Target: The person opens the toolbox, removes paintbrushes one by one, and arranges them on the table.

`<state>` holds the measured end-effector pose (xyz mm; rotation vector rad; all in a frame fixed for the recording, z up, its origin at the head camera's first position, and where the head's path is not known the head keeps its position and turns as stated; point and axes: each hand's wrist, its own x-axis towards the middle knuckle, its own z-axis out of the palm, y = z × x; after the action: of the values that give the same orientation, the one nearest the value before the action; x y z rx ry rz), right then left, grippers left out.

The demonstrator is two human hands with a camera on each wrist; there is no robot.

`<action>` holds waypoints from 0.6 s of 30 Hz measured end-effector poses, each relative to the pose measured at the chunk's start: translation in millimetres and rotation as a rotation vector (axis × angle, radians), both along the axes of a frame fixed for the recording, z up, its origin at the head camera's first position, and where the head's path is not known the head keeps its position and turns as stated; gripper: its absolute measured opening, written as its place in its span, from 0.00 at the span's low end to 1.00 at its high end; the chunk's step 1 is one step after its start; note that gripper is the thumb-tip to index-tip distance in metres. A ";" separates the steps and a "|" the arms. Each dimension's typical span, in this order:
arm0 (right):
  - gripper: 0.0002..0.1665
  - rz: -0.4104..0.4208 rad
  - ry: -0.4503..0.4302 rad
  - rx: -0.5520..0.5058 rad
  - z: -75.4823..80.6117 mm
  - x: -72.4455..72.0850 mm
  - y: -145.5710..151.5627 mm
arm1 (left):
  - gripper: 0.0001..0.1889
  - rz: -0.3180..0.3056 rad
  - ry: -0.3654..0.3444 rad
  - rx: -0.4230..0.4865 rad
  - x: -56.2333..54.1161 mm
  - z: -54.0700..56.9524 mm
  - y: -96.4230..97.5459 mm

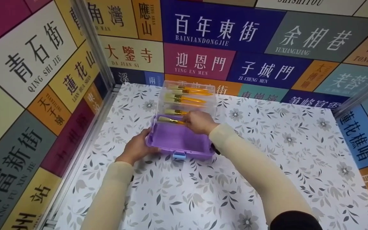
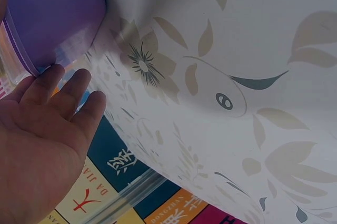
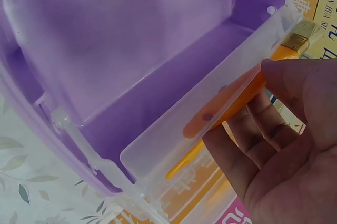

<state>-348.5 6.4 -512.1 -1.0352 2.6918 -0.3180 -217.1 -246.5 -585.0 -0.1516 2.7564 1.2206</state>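
A purple plastic box (image 1: 179,137) stands open, with a blue latch (image 1: 180,155) on its front. At its left end my left hand (image 1: 136,145) holds the box between thumb and fingers; in the left wrist view some fingertips stand free of it. My right hand (image 1: 200,122) pinches a paintbrush (image 1: 171,120) by its orange handle, bristles pointing left. In the right wrist view, part of that handle shows through a translucent tray (image 3: 158,134) beside the purple interior. More orange-handled paintbrushes (image 1: 187,100) lie in the clear tiers behind the hand.
The box stands on a table (image 1: 184,195) covered in a white leaf-and-flower print. Panels with street-sign lettering (image 1: 216,32) rise behind it and along both sides. A metal corner post (image 1: 96,48) runs up at the back left.
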 end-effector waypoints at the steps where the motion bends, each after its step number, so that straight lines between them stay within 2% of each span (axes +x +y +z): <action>1: 0.15 0.005 0.011 -0.003 0.5 0.5 0.5 | 0.54 -0.002 0.001 0.000 0.1 0.1 0.1; 9: 0.15 0.010 0.153 -0.042 7.4 4.2 7.5 | 0.52 -0.005 0.009 0.020 0.8 0.8 1.3; 18: 0.14 0.015 0.197 -0.022 34.6 17.2 40.7 | 0.53 -0.004 -0.004 0.047 2.0 0.9 1.1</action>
<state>-331.3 47.1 -477.5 -1.1475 2.8577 -0.2555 -215.1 -245.4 -584.1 -0.1437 2.7206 1.2809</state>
